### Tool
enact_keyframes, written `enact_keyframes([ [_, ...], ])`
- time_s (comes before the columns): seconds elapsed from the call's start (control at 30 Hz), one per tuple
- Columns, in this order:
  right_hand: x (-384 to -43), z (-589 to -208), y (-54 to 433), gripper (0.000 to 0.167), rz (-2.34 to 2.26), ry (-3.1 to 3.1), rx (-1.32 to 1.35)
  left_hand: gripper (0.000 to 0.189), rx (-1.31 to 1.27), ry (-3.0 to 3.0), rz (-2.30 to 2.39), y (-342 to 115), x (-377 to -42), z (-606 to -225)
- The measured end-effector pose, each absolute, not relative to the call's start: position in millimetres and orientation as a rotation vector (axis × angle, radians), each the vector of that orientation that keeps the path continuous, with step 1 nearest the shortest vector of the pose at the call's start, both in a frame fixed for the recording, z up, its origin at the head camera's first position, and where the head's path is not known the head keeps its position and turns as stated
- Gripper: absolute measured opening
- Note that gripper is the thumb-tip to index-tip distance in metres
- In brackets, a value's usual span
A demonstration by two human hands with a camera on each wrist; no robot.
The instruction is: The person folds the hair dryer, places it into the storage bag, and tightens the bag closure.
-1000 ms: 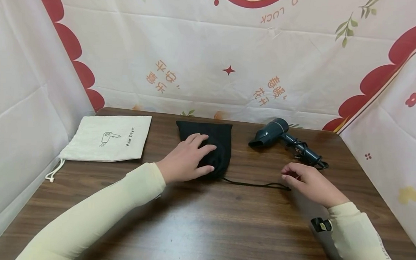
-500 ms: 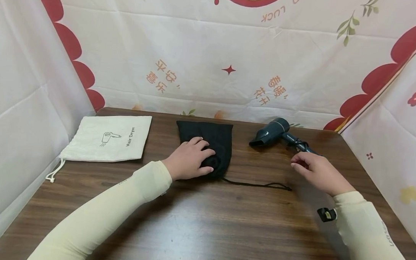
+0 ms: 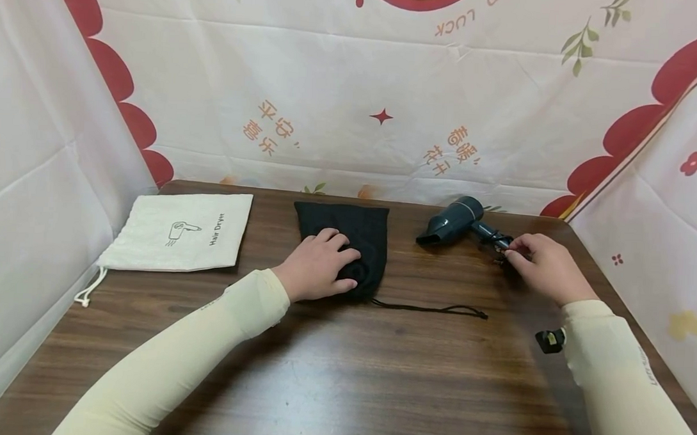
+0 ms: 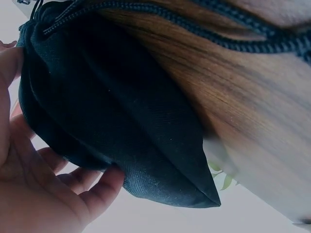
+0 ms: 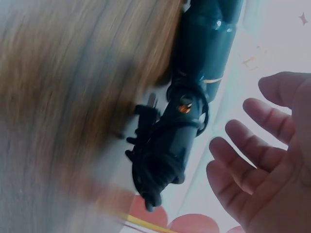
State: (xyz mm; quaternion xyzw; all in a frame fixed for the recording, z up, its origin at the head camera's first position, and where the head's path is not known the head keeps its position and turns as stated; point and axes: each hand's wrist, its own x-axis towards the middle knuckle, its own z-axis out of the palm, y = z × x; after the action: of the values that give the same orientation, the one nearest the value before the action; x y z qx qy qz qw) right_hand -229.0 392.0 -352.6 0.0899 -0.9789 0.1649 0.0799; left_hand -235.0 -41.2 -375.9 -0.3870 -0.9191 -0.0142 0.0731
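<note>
My left hand (image 3: 318,267) rests on a black drawstring pouch (image 3: 348,219), its fingers spread and relaxed. In the left wrist view the fingertips touch the side of the pouch (image 4: 112,107), which bulges. The pouch's cord (image 3: 426,307) trails to the right along the table. My right hand (image 3: 548,269) hovers over the handle end of a dark teal hair dryer (image 3: 459,218), partly covering it. In the right wrist view, the fingers are loosely bent and stand apart from the dryer (image 5: 209,48); its power cord and plug (image 5: 147,116) are wrapped around the handle.
A cream cloth bag (image 3: 152,236) printed "Hair Dryer" lies at the left of the wooden table (image 3: 389,379), its white drawstring (image 3: 90,288) hanging toward the left edge. Printed white cloth (image 3: 330,69) encloses the table at the back and both sides.
My right hand has moved away from the pouch cord's end, right and farther back, over the dryer's handle. The left hand shifted slightly right on the pouch, then stayed there.
</note>
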Motion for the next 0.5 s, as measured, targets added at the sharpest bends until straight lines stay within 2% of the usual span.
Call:
enact_keyframes([
  [0.27, -239, -356, 403, 0.022, 0.514, -2.96, 0.157, 0.054, -1.154, -2.831, -0.03, -38, -235, -369],
  [0.5, -244, -356, 407, 0.023, 0.521, -2.96, 0.155, 0.053, -1.153, -3.035, 0.072, -25, -237, -340],
])
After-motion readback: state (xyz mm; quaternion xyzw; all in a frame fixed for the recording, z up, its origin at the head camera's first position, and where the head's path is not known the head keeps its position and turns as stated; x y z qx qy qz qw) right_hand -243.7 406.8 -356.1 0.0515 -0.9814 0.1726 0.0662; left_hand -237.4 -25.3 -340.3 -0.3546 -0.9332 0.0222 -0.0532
